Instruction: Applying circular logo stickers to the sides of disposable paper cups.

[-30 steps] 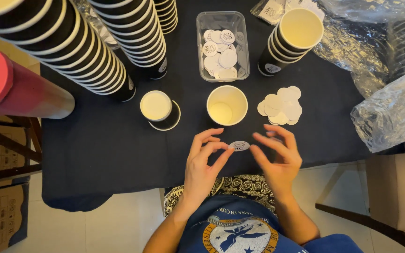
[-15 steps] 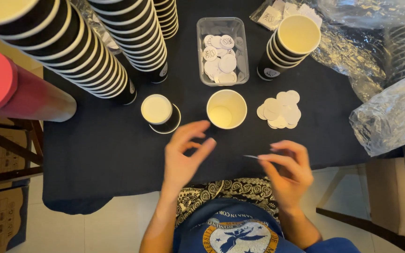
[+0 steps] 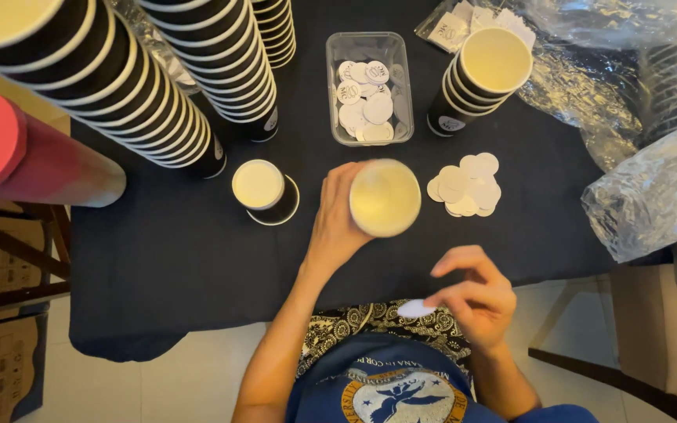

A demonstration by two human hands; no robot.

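Left hand (image 3: 337,227) grasps the paper cup (image 3: 385,197); right hand (image 3: 476,298) pinches a round sticker (image 3: 416,309) just below that cup, not yet applied.

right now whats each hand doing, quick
Left hand: closed around the paper cup.
Right hand: pinching a small round white sticker at the fingertips.
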